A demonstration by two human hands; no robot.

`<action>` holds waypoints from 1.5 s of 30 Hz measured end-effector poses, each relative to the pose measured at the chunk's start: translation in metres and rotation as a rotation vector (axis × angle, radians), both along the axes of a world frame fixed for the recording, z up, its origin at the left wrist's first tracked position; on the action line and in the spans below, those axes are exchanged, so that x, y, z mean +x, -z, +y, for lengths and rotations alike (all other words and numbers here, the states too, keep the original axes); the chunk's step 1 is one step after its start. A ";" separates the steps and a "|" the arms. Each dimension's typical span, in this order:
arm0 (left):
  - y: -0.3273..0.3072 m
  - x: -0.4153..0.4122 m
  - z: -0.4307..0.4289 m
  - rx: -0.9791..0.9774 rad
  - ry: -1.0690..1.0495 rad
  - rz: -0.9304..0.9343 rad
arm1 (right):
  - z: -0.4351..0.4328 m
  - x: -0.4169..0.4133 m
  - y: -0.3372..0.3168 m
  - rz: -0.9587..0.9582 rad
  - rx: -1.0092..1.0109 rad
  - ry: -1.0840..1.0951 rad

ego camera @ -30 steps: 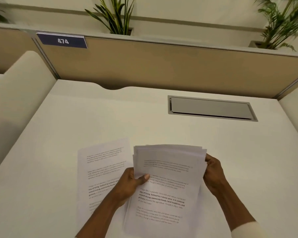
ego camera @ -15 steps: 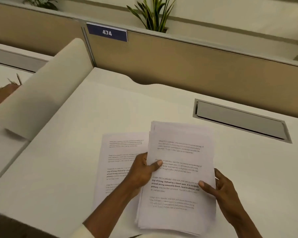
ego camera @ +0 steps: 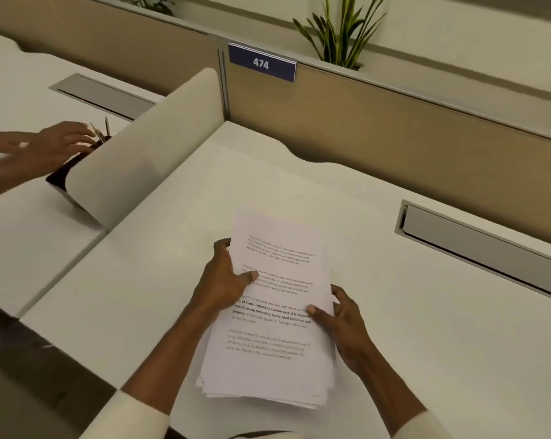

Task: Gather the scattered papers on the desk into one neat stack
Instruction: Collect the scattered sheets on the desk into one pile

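A stack of printed white papers [ego camera: 277,340] lies on the white desk [ego camera: 426,312], near its front edge. My left hand [ego camera: 223,280] grips the stack's left edge, thumb on the top sheet. My right hand [ego camera: 340,324] holds the right edge, thumb pressed on the text. The sheets' bottom edges are slightly fanned and uneven. No loose sheet shows beside the stack.
A curved white divider [ego camera: 147,147] separates this desk from the left one, where another person's hand [ego camera: 55,147] reaches at a dark pen holder [ego camera: 74,166]. A grey cable hatch [ego camera: 483,245] is set into the desk at right. A beige partition with sign 474 [ego camera: 261,63] stands behind.
The single sheet that lay left of the stack is no longer visible there; the stack now rests over that spot. My right hand shifted onto the stack's right edge. The view swung left.
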State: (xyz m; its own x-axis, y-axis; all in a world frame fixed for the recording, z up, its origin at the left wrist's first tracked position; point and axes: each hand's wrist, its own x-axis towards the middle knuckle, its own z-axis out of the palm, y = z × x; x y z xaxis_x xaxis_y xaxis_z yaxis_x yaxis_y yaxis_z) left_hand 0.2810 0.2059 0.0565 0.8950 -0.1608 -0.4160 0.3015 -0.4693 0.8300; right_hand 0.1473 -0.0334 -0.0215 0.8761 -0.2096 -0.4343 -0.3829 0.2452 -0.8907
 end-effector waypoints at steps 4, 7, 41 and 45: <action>0.031 0.012 0.009 0.242 0.035 0.085 | 0.022 0.011 0.023 0.127 -0.166 0.026; 0.048 0.011 0.015 0.420 0.054 0.096 | 0.029 0.016 0.022 0.200 -0.312 0.036; 0.082 -0.047 0.039 -0.522 0.080 0.513 | 0.032 -0.024 0.009 0.378 -0.458 0.152; 0.087 -0.077 0.020 -0.517 0.168 0.537 | 0.013 -0.069 0.009 0.398 -0.437 0.217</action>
State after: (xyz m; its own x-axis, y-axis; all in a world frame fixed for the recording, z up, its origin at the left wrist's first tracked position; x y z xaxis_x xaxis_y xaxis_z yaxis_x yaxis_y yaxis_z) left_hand 0.2041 0.2260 -0.0309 0.5377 -0.5696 -0.6216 0.6843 -0.1359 0.7165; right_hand 0.0782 -0.0205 -0.0300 0.5822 -0.5962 -0.5529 -0.6883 0.0007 -0.7254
